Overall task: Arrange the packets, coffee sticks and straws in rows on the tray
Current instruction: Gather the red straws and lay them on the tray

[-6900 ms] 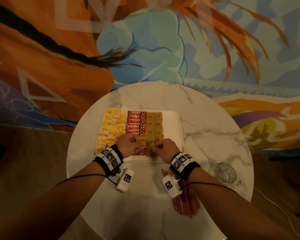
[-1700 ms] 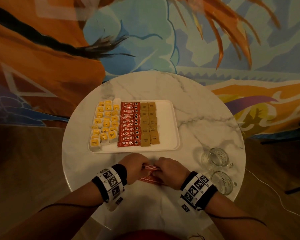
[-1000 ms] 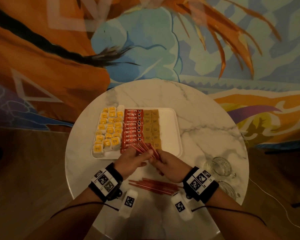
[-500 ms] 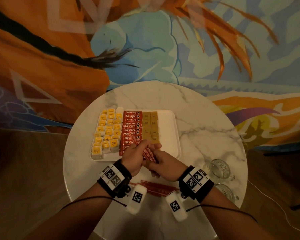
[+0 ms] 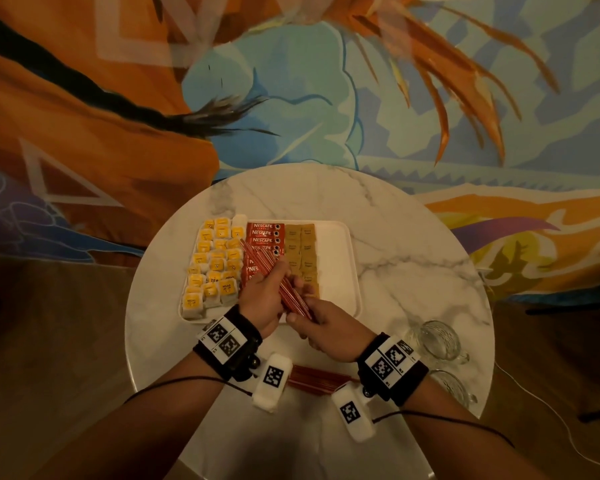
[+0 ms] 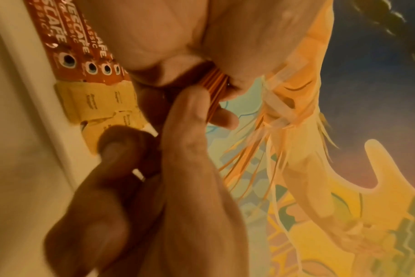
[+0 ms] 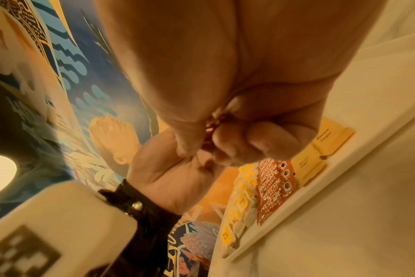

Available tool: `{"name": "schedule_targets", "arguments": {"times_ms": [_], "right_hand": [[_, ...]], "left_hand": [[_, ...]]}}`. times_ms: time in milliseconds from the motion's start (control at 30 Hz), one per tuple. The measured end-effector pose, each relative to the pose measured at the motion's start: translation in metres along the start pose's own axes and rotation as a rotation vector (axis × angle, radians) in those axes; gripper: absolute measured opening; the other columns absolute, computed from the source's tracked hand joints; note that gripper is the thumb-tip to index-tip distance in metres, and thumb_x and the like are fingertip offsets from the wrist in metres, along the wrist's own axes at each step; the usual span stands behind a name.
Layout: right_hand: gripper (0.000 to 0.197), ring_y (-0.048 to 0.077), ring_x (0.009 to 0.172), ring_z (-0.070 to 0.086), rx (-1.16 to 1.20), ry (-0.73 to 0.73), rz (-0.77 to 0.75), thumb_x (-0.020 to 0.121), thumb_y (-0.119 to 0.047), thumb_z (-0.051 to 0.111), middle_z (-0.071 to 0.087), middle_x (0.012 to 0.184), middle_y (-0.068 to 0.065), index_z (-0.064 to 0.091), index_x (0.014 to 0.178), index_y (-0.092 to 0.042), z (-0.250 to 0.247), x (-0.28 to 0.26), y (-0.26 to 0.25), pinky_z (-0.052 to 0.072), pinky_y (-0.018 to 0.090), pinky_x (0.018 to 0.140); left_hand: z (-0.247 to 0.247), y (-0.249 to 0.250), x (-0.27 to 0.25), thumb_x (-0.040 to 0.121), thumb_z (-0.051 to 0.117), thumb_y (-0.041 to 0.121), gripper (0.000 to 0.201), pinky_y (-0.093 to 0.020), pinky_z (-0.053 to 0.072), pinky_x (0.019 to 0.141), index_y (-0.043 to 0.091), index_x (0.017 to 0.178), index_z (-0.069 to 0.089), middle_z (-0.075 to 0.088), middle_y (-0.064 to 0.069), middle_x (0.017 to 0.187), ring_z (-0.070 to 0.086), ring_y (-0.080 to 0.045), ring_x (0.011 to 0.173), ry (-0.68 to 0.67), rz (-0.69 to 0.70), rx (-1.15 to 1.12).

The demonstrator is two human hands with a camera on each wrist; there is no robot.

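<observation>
- The round white marble table is seen from above and the near side by the head view, facing forward and down.
- The white rectangular tray is viewed very close by the left wrist.
- The same tray and red coffee sticks are shared by the right wrist view.

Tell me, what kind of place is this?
Probably a café or lounge. A round marble table stands before a big painted mural. A white tray holds Nescafe coffee sticks, and glass mugs wait nearby.
</observation>
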State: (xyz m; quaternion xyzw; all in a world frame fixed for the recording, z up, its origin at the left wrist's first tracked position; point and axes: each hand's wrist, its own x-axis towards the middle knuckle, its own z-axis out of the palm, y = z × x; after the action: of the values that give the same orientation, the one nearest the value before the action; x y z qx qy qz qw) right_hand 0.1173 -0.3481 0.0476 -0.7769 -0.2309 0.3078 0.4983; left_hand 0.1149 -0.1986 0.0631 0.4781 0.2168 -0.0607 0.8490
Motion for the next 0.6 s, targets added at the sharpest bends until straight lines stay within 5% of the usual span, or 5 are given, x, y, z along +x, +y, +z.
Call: {"name": "schedule_targets", "arguments": {"times_ms": [167, 467, 600], "right_hand": [[0.032, 0.012, 0.057, 0.055, -0.049, 0.015, 0.142, 0.101, -0.035, 0.053, 0.063, 0.074, -0.001, 0.063, 0.094, -0.006, -0.008, -0.008, 0.019, 0.048, 0.027, 0.058], [0.022, 0.009, 0.057, 0.057, 0.012, 0.048, 0.096, 0.103, -0.012, 0.044, 0.066, 0.081, 0.006, 0.064, 0.098, -0.006, -0.003, 0.006, 0.004, 0.043, 0.013, 0.052], [0.02, 0.01, 0.062, 0.061, 0.071, 0.083, 0.133, 0.101, -0.013, 0.048, 0.068, 0.082, 0.005, 0.066, 0.1, -0.005, -0.004, 0.004, 0.01, 0.045, 0.016, 0.055]], "left_hand": [[-0.006, 0.018, 0.005, 0.104, 0.048, 0.03, 0.03, -0.048, 0.058, 0.083, 0.011, 0.081, 0.052, 0.055, -0.008, 0.067, 0.067, -0.031, 0.072, 0.05, 0.053, 0.015], [0.004, -0.006, 0.0, 0.104, 0.047, 0.028, 0.023, -0.042, 0.058, 0.073, 0.009, 0.105, 0.061, 0.057, -0.009, 0.069, 0.066, -0.027, 0.071, -0.005, 0.08, 0.079], [0.0, -0.003, 0.003, 0.105, 0.045, 0.028, 0.024, -0.046, 0.054, 0.082, 0.012, 0.093, 0.058, 0.057, -0.01, 0.071, 0.067, -0.03, 0.076, -0.015, 0.109, 0.1]]}}
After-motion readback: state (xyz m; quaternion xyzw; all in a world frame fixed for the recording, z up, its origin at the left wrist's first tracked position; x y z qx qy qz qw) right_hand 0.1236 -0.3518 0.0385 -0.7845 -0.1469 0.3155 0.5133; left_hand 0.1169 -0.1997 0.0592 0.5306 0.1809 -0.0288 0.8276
